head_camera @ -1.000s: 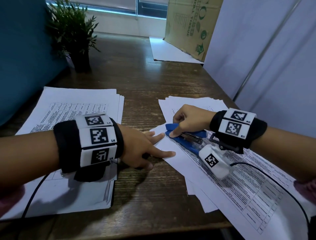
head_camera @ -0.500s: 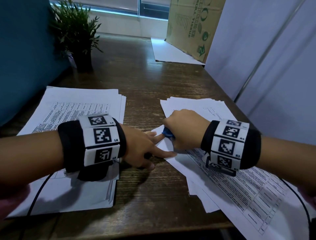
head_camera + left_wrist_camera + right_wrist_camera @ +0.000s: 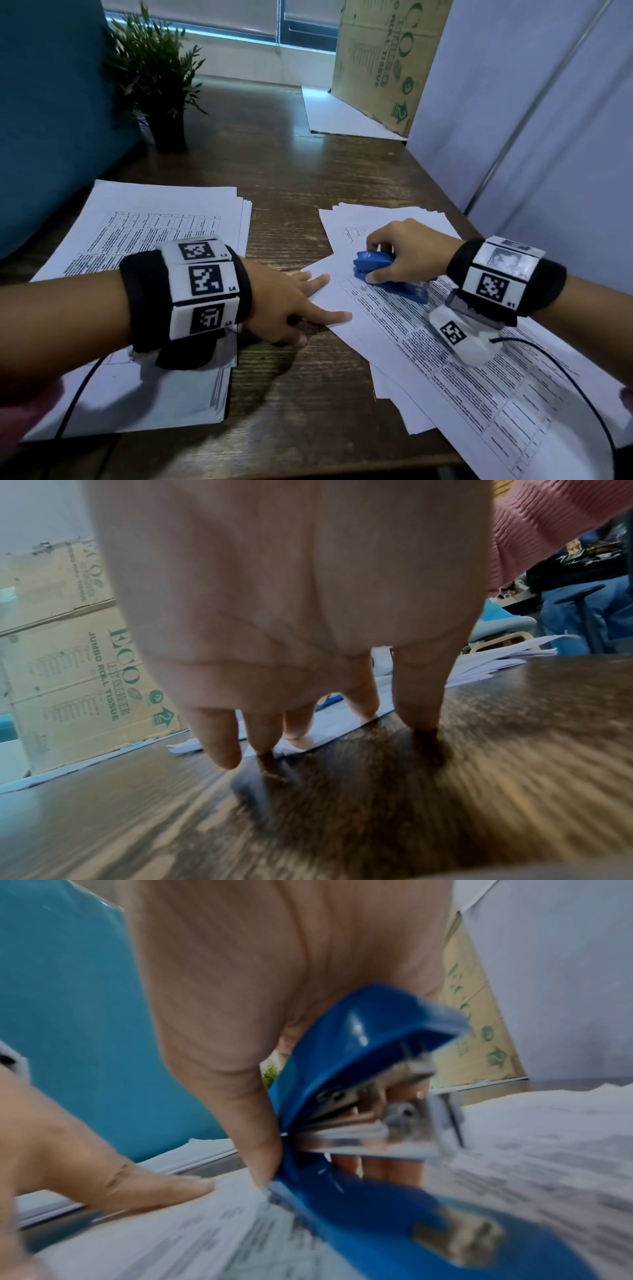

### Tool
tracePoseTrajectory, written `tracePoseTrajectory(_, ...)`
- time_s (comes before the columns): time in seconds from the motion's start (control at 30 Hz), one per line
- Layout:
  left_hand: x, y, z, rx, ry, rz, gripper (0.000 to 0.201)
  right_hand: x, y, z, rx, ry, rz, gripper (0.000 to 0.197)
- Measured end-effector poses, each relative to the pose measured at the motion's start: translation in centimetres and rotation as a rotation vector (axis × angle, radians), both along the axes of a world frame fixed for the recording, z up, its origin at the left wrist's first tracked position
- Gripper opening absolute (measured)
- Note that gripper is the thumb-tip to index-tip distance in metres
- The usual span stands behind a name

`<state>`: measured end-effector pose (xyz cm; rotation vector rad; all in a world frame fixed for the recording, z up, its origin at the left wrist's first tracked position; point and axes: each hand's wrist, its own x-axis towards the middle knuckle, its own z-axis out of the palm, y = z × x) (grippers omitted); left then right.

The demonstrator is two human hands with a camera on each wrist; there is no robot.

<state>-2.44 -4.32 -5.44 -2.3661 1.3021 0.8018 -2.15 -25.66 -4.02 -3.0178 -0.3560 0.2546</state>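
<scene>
Stapler (image 3: 383, 274) gripped under right hand (image 3: 407, 253), on papers (image 3: 445, 342).

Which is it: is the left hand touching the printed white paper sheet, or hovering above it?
Touching. The head view shows the left hand pressing straight fingers on the printed white paper sheet.

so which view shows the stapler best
Right wrist: the stapler fills the frame, gaping, metal magazine visible, if blurred. Head shows it small, gripped by the right hand; left wrist, only a blue sliver.
</scene>
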Motion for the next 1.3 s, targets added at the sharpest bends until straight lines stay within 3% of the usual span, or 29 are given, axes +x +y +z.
tracePoseTrajectory(0.2,-0.1,-0.1,0.0,-0.007,0.003,0.002,0.063,0.4,-0.8,0.0,-0.036,-0.009,-0.028,0.036)
tracePoseTrajectory(0.4,-0.1,0.0,0.0,-0.004,-0.008,0.007,0.062,0.2,3.1,-0.6,-0.245,-0.195,0.377,0.023)
tracePoseTrajectory(0.7,-0.3,0.0,0.2,-0.005,-0.015,-0.002,0.062,0.6,4.9,-0.7,-0.385,-0.178,0.522,0.024)
tracePoseTrajectory(0.8,-0.3,0.0,0.1,-0.002,-0.013,-0.005,0.062,0.9,4.6,-0.9,-0.347,-0.188,0.561,0.02)
tracePoseTrajectory(0.9,-0.3,0.0,0.1,0.002,-0.017,-0.009,0.062,1.1,3.7,-1.6,-0.271,-0.308,0.639,0.011)
tracePoseTrajectory(1.13,-0.3,-0.1,0.0,0.008,-0.034,-0.013,0.062,1.8,2.5,-2.2,-0.182,-0.358,0.591,0.007)
tracePoseTrajectory(1.3,-0.2,-0.1,0.0,0.012,-0.04,-0.021,0.062,2.0,1.9,-2.0,-0.193,-0.226,0.541,0.014)
